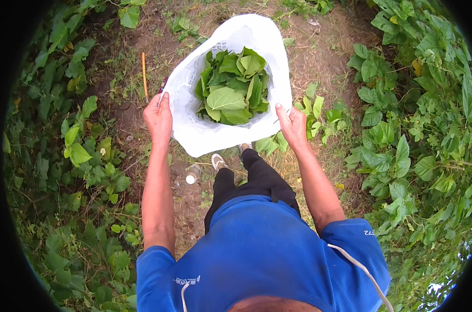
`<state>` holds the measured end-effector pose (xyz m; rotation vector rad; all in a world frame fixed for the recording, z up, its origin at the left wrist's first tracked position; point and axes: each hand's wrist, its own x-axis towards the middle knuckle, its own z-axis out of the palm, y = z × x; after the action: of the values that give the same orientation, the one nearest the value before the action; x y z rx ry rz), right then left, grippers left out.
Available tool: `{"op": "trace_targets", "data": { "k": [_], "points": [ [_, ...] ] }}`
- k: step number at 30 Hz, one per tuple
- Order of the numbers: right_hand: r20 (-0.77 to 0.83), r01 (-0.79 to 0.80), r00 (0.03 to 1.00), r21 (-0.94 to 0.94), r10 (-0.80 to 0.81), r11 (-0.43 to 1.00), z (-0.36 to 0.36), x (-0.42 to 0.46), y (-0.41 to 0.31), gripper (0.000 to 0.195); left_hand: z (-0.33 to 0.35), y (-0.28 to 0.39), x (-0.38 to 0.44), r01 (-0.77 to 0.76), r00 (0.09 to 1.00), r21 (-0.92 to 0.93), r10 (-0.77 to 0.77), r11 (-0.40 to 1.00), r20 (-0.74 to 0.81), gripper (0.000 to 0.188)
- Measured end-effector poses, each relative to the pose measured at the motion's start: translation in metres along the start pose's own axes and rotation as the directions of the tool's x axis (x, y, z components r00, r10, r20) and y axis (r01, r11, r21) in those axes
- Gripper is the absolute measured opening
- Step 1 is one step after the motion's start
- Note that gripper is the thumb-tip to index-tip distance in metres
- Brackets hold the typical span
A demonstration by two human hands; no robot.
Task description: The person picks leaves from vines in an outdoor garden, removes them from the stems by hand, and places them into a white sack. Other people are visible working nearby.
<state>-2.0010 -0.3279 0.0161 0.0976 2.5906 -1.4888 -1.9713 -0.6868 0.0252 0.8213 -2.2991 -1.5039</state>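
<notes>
A white woven sack (205, 136) hangs in front of me with its mouth spread wide. Inside it lies a heap of broad green leaves (232, 87), mostly loose and overlapping. My left hand (160, 115) pinches the sack's rim on the left, thumb on the inner face and fingers behind the cloth. On the right side, my right hand (291, 121) grips the rim in the same way. A dark reddish item (163, 84) peeks out behind the rim by my left hand; what it is cannot be made out. The sack's bottom is hidden.
A jar or bottle with a white lid (191, 176) is on the bare soil beside my shoe (219, 162). A thin orange stick (144, 76) lies left of the sack. Dense leafy plants (384, 156) line the right side, and more foliage (64, 175) the left.
</notes>
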Motion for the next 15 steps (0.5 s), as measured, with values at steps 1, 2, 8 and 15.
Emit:
{"op": "trace_targets", "data": {
  "k": [1,2,8,15],
  "points": [
    [0.018,-0.124,0.992,-0.059,0.126,0.99,0.012,0.0,0.03,0.035,0.011,-0.022,-0.002,0.04,0.999,0.166,-0.046,0.985,0.028,0.024],
    [0.029,-0.143,0.989,-0.094,0.147,0.985,0.02,0.002,0.05,0.038,0.023,-0.064,0.0,0.029,0.999,0.151,-0.031,0.988,0.009,0.025],
    [0.132,-0.3,0.944,-0.047,0.304,0.953,0.025,0.008,0.071,0.052,0.04,-0.081,0.004,0.144,0.99,0.275,-0.142,0.951,-0.026,0.032],
    [0.219,-0.332,0.903,-0.194,0.37,0.923,0.026,0.023,0.033,0.062,0.019,-0.062,0.004,0.103,0.995,0.458,-0.09,0.883,-0.051,0.041]
  ]
}}
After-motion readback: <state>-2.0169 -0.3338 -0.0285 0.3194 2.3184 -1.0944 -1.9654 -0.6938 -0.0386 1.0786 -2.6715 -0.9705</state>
